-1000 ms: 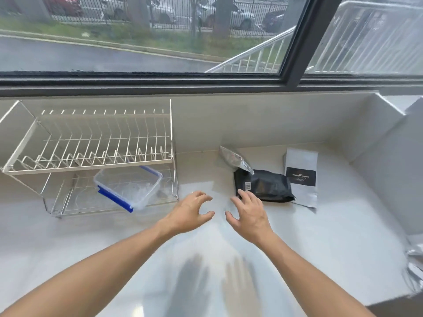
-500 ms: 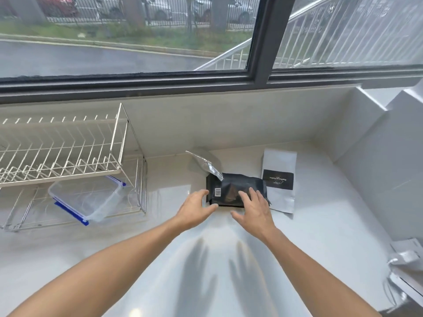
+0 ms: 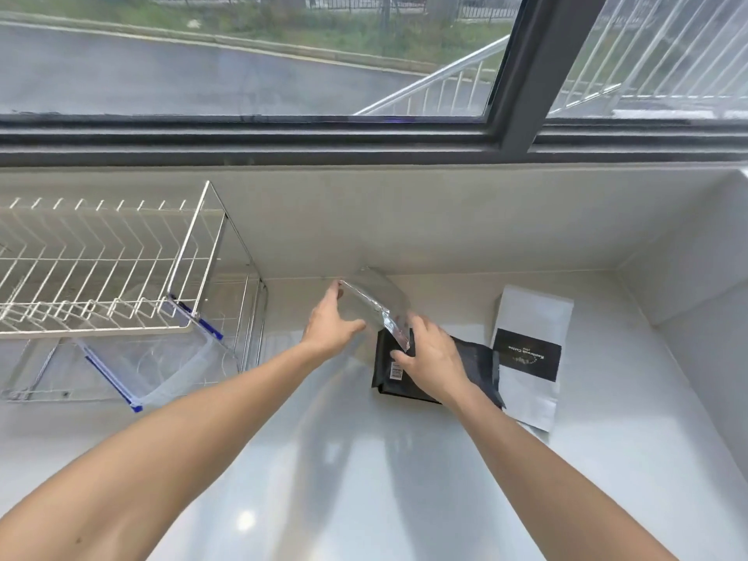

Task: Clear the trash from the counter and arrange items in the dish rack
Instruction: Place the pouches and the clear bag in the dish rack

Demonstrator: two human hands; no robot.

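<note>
Moved up from half a second ago: left hand (image 3: pixel 330 326) now touching the silver foil pouch (image 3: pixel 374 303), fingers open around its far-left end. Right hand (image 3: pixel 433 356) pinching the near end, over the black bag (image 3: pixel 409 370) on the counter (image 3: pixel 364 479). Pouch slanting far-left to near-right, between both hands.

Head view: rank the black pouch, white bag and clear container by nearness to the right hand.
From the right hand:
1. Black pouch, directly under it.
2. White bag, just to its right.
3. Clear container, far left, in the dish rack's lower tier.
</note>
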